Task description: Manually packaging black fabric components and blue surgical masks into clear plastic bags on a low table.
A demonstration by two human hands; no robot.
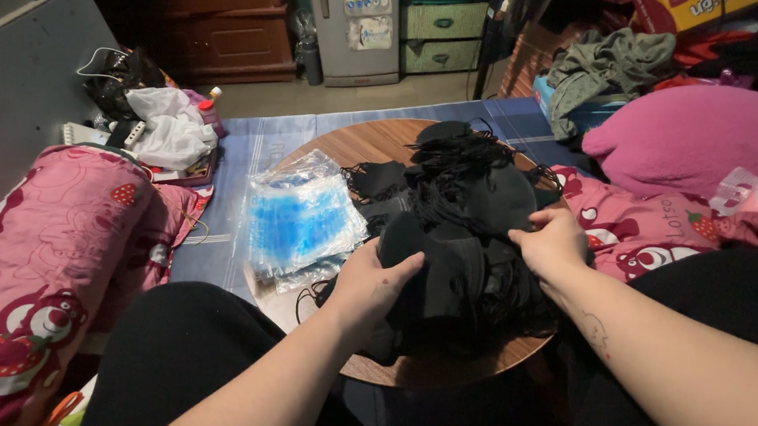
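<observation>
A heap of black face masks (451, 226) with tangled ear loops covers a round wooden table (365, 143) in front of me. My left hand (371, 285) grips the near left side of the heap, thumb over a stack of folded masks (441, 266). My right hand (552, 241) holds the same stack from the right, fingers curled onto it. A pile of clear plastic bags with blue print (299, 218) lies on the table's left part, just beyond my left hand.
A pink patterned blanket (35, 255) lies to the left, and a pink pillow (685, 134) and more pink bedding to the right. White plastic bags (168, 125) and a black bag lie at the back left. A small fridge (357, 28) and green drawers (445, 17) stand behind.
</observation>
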